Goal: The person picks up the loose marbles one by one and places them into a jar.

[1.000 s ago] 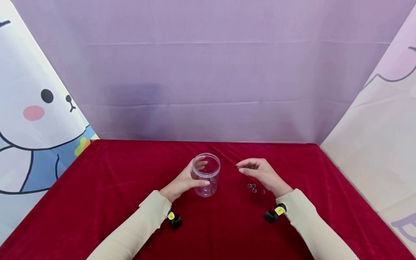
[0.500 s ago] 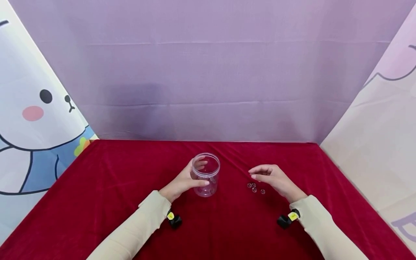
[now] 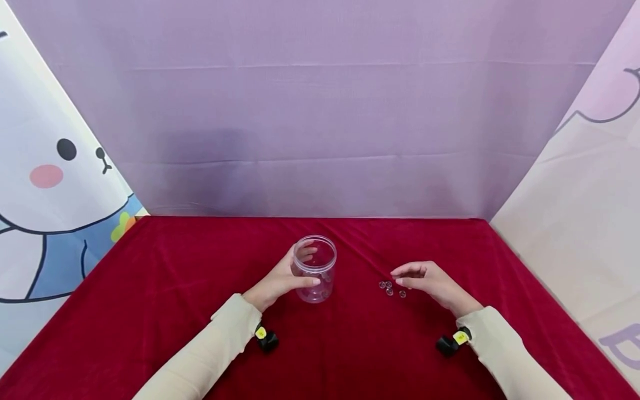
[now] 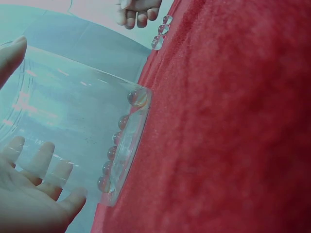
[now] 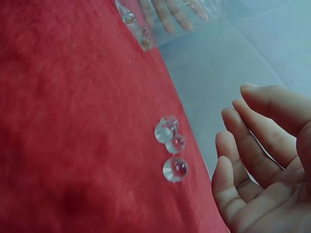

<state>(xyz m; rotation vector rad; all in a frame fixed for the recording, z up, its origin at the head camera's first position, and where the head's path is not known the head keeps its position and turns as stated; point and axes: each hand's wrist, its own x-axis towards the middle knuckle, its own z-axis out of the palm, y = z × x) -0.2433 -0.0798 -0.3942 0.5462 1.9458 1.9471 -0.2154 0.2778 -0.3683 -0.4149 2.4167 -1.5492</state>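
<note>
My left hand (image 3: 277, 283) grips a clear plastic jar (image 3: 327, 280) round its side, thumb in front and fingers behind. The jar has no lid on and stands upright on the red cloth. Several clear glass marbles (image 4: 111, 153) lie on its bottom, seen through the wall in the left wrist view. To the right of the jar, a small cluster of clear marbles (image 3: 389, 291) rests on the cloth. Just above and beside that cluster is my right hand (image 3: 430, 282), its fingers loosely bent and apart from the loose marbles (image 5: 175, 169). Nothing shows between its thumb and fingers.
A red velvet cloth (image 3: 200, 255) covers the table, with slight creases. A plain purple curtain (image 3: 320, 139) hangs behind its far edge. Printed cartoon sheets (image 3: 65, 211) flank the table on both sides.
My right hand has moved right and nearer to me, from beside the jar to the loose marbles. The left hand and the jar have stayed in place.
</note>
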